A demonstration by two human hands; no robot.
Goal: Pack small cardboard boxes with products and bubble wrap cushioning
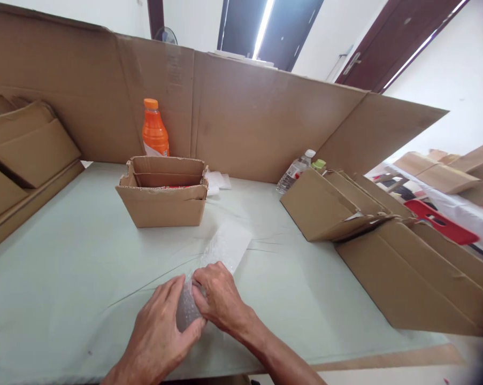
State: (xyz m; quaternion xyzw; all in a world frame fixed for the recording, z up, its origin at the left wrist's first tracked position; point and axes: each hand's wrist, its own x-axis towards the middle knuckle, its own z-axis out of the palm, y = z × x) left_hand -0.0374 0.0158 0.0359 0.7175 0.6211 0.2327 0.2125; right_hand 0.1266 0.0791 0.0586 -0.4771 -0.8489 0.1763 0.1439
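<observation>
A strip of bubble wrap (229,243) stretches over the pale green table cover, and its near end is bunched or rolled between my hands. My left hand (161,323) curves round the left side of that rolled part, thumb in front and fingers behind. My right hand (220,294) grips the roll from the right with its fingers curled in. Whether something lies inside the wrap cannot be seen. Just beyond the strip stands an open cardboard box (167,206) with a bit of red showing inside.
An orange bottle (155,131) stands behind the box, against a tall cardboard screen (245,115). Several cardboard boxes (418,267) line the right side, with a clear bottle (295,172) behind them. More cardboard boxes (36,144) stand at the left. White scraps (217,182) lie near the middle box.
</observation>
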